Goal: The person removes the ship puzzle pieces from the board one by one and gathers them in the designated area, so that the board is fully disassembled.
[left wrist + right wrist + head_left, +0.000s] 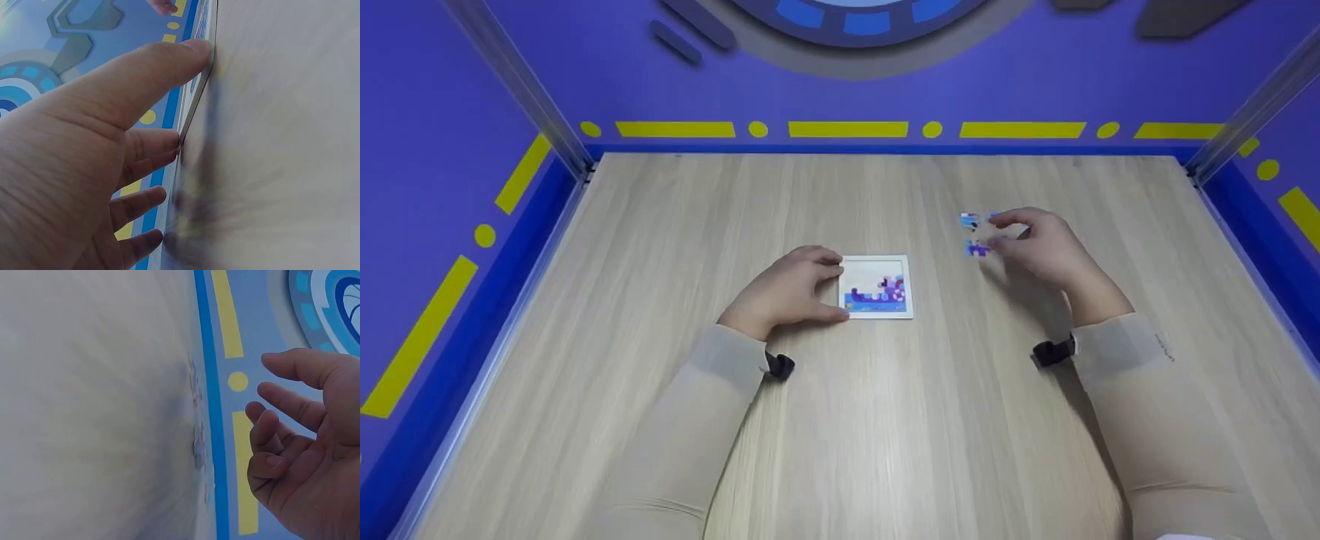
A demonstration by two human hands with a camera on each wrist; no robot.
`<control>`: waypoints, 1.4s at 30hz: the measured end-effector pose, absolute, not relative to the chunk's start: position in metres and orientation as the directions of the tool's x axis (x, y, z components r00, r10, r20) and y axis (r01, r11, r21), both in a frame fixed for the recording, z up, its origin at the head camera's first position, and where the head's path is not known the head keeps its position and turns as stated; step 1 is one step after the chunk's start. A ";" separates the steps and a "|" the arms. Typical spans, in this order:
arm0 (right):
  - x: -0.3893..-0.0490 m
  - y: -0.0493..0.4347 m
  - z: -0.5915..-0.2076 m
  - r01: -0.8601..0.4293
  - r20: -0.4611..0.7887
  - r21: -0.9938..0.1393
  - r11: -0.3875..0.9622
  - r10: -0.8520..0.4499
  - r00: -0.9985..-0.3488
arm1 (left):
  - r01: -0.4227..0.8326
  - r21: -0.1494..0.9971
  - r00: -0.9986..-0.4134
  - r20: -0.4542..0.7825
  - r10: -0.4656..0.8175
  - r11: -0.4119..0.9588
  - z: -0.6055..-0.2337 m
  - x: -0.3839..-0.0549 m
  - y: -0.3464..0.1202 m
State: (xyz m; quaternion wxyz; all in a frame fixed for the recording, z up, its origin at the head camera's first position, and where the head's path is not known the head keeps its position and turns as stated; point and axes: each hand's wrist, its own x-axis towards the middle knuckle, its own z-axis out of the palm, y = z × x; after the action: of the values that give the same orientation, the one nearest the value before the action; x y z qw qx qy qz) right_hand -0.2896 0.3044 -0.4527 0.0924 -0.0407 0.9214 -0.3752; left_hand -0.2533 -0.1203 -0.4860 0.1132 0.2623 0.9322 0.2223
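Note:
A white-framed jigsaw puzzle tray [877, 260] lies flat on the table, with purple, pink and blue pieces filling its lower and right parts. My left hand [791, 292] holds it at the left side, the thumb at the near corner and fingertips at the far one. In the left wrist view, the thumb [163, 70] touches the tray's edge. To the right of the tray, my right hand [1046, 244] hovers just over loose jigsaw pieces [978, 249]. Its thumb and fingers [298, 365] are apart with nothing seen between them. The hand partly hides some pieces.
The wood-grain table [840, 420] is bordered by blue-purple panels [840, 97] with yellow markings at the back and sides. Another loose jigsaw piece [969, 220] lies behind the nearer ones. Each wrist wears a black strap device [781, 366].

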 end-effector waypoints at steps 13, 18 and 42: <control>-0.275 0.242 -0.412 -0.156 -0.010 -0.733 0.662 -0.240 -0.971 | 0.447 0.463 -0.834 -0.095 0.544 0.766 -0.487 -0.255 -0.119; -0.268 0.222 -0.402 -0.213 0.047 -0.766 0.607 -0.278 -0.959 | 0.448 0.468 -0.833 -0.091 0.546 0.762 -0.488 -0.255 -0.118; -0.264 0.184 -0.449 -0.218 -0.072 -0.731 0.646 -0.392 -0.917 | 0.432 0.469 -0.843 -0.094 0.530 0.770 -0.486 -0.254 -0.117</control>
State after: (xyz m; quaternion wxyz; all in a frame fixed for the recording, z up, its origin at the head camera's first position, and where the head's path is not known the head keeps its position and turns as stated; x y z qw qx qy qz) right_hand -0.2644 0.1844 -0.4486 0.1126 -0.1695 0.9002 -0.3850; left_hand -0.2544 -0.1175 -0.4859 0.1110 0.2576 0.9342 0.2206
